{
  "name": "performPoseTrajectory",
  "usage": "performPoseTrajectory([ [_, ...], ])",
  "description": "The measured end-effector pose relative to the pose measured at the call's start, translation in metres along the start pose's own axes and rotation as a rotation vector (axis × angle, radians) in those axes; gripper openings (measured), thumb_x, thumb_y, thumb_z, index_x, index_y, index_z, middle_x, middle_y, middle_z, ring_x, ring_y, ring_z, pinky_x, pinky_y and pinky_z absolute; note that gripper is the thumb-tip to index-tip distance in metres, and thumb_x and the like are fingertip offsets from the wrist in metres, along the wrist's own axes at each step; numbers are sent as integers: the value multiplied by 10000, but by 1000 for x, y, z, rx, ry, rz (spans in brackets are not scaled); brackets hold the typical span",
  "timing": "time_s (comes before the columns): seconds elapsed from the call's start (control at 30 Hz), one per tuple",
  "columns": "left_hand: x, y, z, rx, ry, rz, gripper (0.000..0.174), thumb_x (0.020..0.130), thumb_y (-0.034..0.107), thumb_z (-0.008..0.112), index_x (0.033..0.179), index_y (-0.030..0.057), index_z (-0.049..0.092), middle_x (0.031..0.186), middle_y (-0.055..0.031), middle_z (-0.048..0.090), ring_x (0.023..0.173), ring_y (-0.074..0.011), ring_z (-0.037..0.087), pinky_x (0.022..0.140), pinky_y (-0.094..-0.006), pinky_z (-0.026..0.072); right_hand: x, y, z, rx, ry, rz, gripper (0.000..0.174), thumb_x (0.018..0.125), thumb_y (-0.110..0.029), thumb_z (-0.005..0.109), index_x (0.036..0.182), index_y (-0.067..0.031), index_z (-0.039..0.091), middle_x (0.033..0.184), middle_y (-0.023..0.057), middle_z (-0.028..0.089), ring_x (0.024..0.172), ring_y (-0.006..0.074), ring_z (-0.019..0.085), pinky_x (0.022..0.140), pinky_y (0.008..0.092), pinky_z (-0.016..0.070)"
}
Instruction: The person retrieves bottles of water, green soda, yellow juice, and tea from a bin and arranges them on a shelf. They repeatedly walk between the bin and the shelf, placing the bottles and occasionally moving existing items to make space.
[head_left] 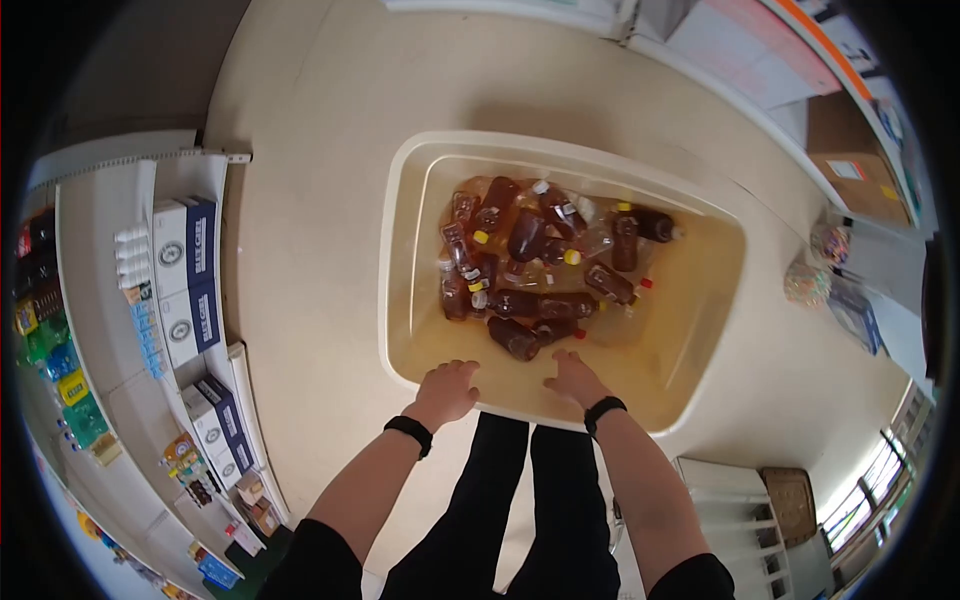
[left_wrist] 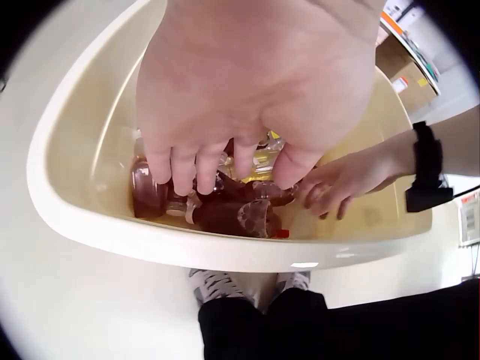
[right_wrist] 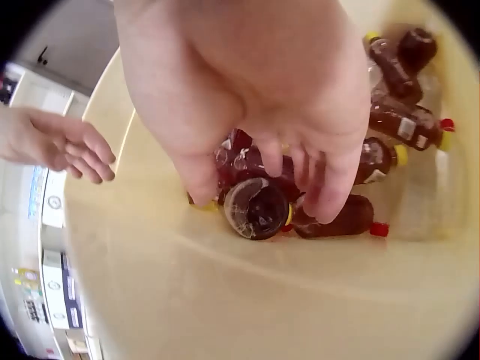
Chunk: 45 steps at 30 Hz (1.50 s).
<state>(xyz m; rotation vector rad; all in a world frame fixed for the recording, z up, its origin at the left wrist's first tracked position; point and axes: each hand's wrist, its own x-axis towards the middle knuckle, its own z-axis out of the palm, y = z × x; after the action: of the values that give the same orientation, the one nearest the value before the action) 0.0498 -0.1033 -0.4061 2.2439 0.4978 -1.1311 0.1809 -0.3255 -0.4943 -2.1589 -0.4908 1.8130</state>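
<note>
A large cream plastic tub (head_left: 392, 260) holds a heap of bottles with dark reddish-brown liquid, capped in yellow, red or white. My left hand (head_left: 447, 390) is over the tub's near rim at the left, fingers loosely extended and nothing in its grasp. Farther right, my right hand (head_left: 577, 378) reaches inside the near rim, its fingers apart and bent a little. In the right wrist view, a round-bottomed bottle (right_wrist: 259, 210) shows below the gap between thumb and fingers. Beside it lies a red-capped bottle (right_wrist: 337, 217), partly hidden by the fingertips.
Shelves (head_left: 110, 290) with drinks and blue-and-white boxes (head_left: 188, 325) stand to the left. At the upper right, another shelf bears a cardboard box (head_left: 855, 165). My legs (head_left: 495, 480) are close against the tub's near side. Pale floor (head_left: 310, 200) surrounds the tub.
</note>
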Motion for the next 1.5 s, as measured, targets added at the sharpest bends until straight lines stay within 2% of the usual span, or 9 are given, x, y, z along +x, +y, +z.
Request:
performPoseTrajectory([
  [0.33, 19, -39, 10, -521, -180, -182, 630, 874, 295, 580, 1411, 20, 398, 1385, -247, 466, 1276, -393, 469, 1069, -422, 392, 127, -33, 37, -318, -14, -51, 729, 720, -413, 756, 1265, 18, 535, 1207, 212, 621, 1030, 361, 652, 888, 438, 532],
  [0.4, 19, -43, 12, -567, -199, -180, 675, 876, 327, 603, 1423, 8, 370, 1385, -248, 468, 1278, -397, 471, 1078, -408, 385, 115, -32, 16, -98, -106, -164, 703, 659, -391, 806, 1185, 24, 592, 1072, 165, 682, 874, 313, 698, 845, 396, 551],
  [0.53, 28, -28, 29, -1030, -2, -250, 831, 813, 315, 736, 1451, 15, 295, 1351, -216, 500, 1249, -325, 517, 1042, -387, 425, 44, -63, -4, 723, -382, -85, 826, 716, -178, 819, 1401, -27, 381, 1252, 163, 578, 1126, 279, 590, 947, 388, 499],
  [0.73, 28, -26, 26, -1291, 300, -311, 900, 719, 272, 840, 1409, 39, 312, 1287, -164, 544, 1185, -273, 562, 986, -374, 471, 36, -83, 0, 595, -634, -159, 932, 682, -228, 860, 1438, -77, 336, 1297, 130, 535, 1095, 230, 598, 968, 364, 490],
  [0.87, 10, -34, -9, -934, 427, -335, 798, 701, 230, 831, 1352, 75, 396, 1205, -151, 584, 1112, -288, 608, 949, -385, 496, 87, -99, -2, -131, -66, -437, 895, 709, -315, 836, 1408, -20, 362, 1331, 195, 513, 1116, 343, 589, 986, 390, 475],
  [0.93, 6, -42, -15, -975, 440, -326, 741, 687, 184, 819, 1313, 82, 436, 1195, -157, 583, 1095, -305, 614, 929, -386, 508, 151, -95, 26, 146, 304, -271, 891, 686, -332, 839, 1374, 10, 387, 1325, 249, 516, 1103, 404, 588, 959, 415, 481],
  [1.17, -25, -42, -2, -1044, 552, -216, 664, 747, 158, 794, 1305, 75, 444, 1239, -141, 574, 1135, -285, 612, 922, -356, 522, 233, -118, 36, 261, 381, -99, 686, 675, -340, 799, 1177, 68, 572, 993, 264, 686, 955, 405, 665, 832, 434, 522],
  [1.43, -96, 7, -9, -1062, 614, -209, 654, 734, 119, 790, 1303, 88, 469, 1254, -128, 575, 1117, -279, 625, 914, -353, 533, 90, -98, -23, 320, 191, 191, 426, 783, -305, 715, 1035, 34, 658, 751, 114, 683, 663, 218, 667, 614, 347, 534],
  [1.5, -113, 27, -1, -1082, 737, -144, 643, 735, 102, 781, 1301, 82, 476, 1230, -134, 577, 1087, -271, 634, 898, -352, 537, 27, -84, -38, -132, 464, -255, 520, 817, -367, 723, 1147, 11, 587, 1043, 222, 669, 937, 369, 671, 787, 429, 551],
])
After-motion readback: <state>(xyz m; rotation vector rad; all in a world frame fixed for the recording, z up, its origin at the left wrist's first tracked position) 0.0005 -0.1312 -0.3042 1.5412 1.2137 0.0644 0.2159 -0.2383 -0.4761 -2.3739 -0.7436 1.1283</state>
